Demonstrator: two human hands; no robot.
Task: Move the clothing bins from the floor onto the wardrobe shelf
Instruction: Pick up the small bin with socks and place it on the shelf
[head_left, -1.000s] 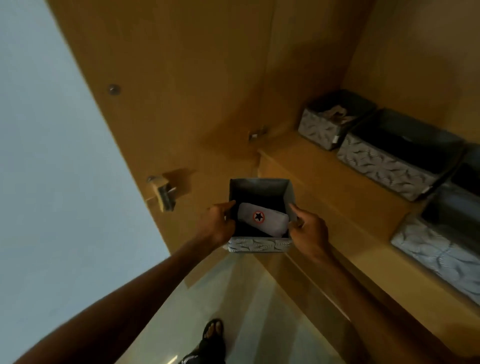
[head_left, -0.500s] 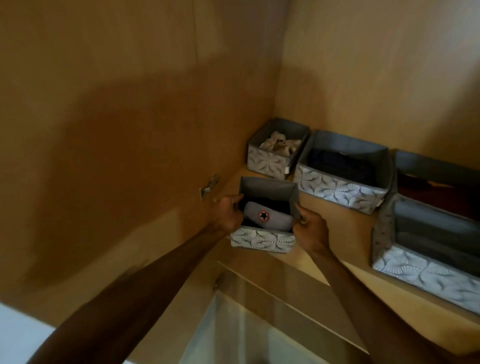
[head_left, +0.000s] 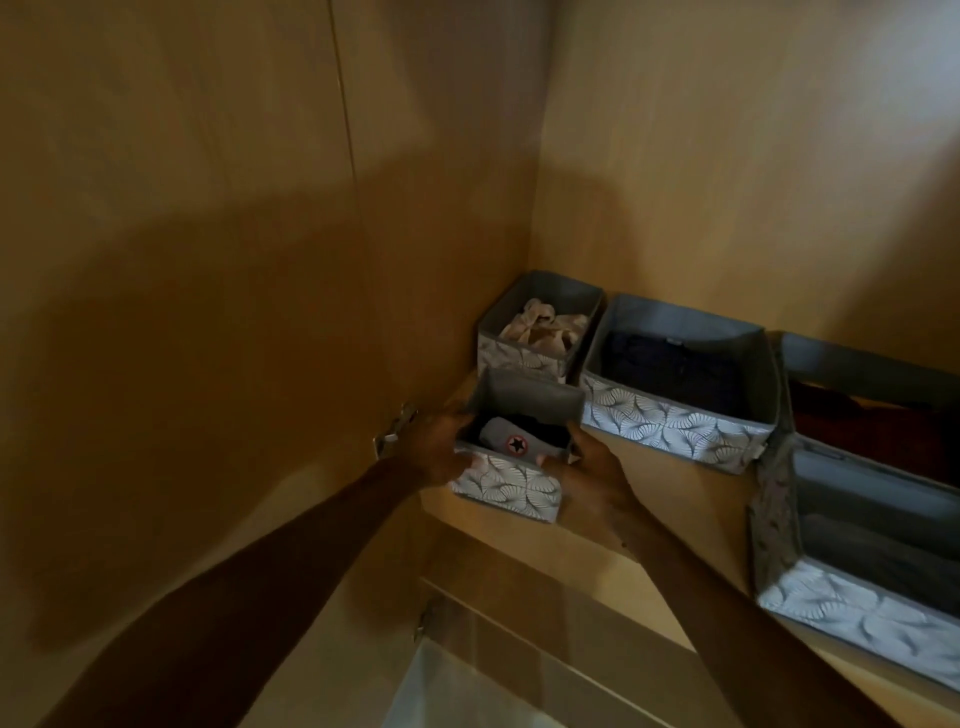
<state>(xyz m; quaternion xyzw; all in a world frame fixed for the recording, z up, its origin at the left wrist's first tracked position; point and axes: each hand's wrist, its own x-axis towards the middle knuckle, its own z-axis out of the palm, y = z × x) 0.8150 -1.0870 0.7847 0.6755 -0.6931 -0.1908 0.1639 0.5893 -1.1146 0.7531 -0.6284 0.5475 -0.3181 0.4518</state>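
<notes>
Left hand (head_left: 434, 452), right hand (head_left: 592, 475) clasp small bin (head_left: 506, 480) between them.

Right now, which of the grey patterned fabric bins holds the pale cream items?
The small grey fabric bin in the back left corner, directly behind the small bin in both hands. The wide bin to its right holds dark clothing.

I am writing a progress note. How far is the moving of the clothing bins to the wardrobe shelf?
Done: four patterned bins already sit on the wardrobe shelf, among them the bin with cream cloth and the bin with dark clothes.
In hand: the left hand and right hand hold the small bin with the star-logo item at the shelf's front left corner.
Left: letting it go. The floor is not visible, so further bins cannot be judged.
</notes>
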